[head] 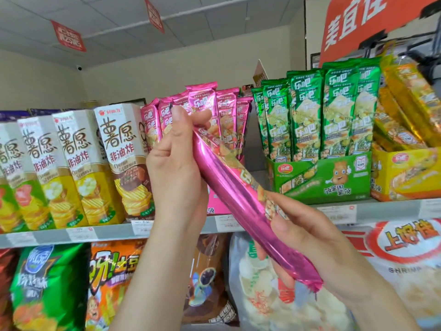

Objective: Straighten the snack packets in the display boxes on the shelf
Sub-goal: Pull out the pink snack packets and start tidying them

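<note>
A long pink foil snack packet [229, 187] slants across the middle of the view, upper end at the left, lower end at the right. My left hand [176, 163] grips its upper end, and my right hand [300, 237] holds its lower part from underneath. Behind them, several more pink packets [224, 108] stand upright in the pink display box [216, 206] on the shelf. To the right, green packets [338, 108] stand in a green display box [334, 177], and yellow packets [410, 103] lean sideways in a yellow display box [405, 175].
White and yellow crisp cartons [78, 163] stand in a row at the left of the shelf [381, 209], which carries price tags along its edge. Large crisp bags [112, 283] fill the shelf below. An orange sign [372, 20] hangs top right.
</note>
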Motion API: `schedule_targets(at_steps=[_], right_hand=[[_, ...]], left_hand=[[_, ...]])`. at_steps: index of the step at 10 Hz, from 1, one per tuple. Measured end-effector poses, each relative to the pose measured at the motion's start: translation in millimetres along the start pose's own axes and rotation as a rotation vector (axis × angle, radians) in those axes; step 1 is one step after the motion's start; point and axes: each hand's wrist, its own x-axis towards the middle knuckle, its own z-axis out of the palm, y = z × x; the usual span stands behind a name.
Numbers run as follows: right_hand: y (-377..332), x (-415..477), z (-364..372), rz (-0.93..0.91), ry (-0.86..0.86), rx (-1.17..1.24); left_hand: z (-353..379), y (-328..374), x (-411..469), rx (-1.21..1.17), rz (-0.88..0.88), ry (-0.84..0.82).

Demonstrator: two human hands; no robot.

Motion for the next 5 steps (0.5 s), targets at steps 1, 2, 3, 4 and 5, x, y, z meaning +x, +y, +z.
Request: schedule_targets(at_steps=[1,2,3,4,5], right_hand=[[12.4,-3.5,-2.8,-0.076,0.087,-0.149],[18.7,-4.1,2.7,-0.230,0.195,-0.340],[29.1,-2.9,7.3,-0.398,0.353,-0.591],[34.3,-0.5,13.1,-0.493,0.481,-0.859],[38.5,1.0,16.1,-0.453,0.368,-0.640]], left_hand=[[1.1,-1.9,-1.1,-0.072,-0.035,0.041],[3.3,0.6,-7.0,-0.208,-0.068,-0.029],[2.8,0.2,-10.2,-0.254,-0.053,-0.103],[8.6,-4.0,-24.0,-0.226,-0.022,-0.125],[7.4,-8.8,-24.0,-0.244,-0.029,-0.057]])
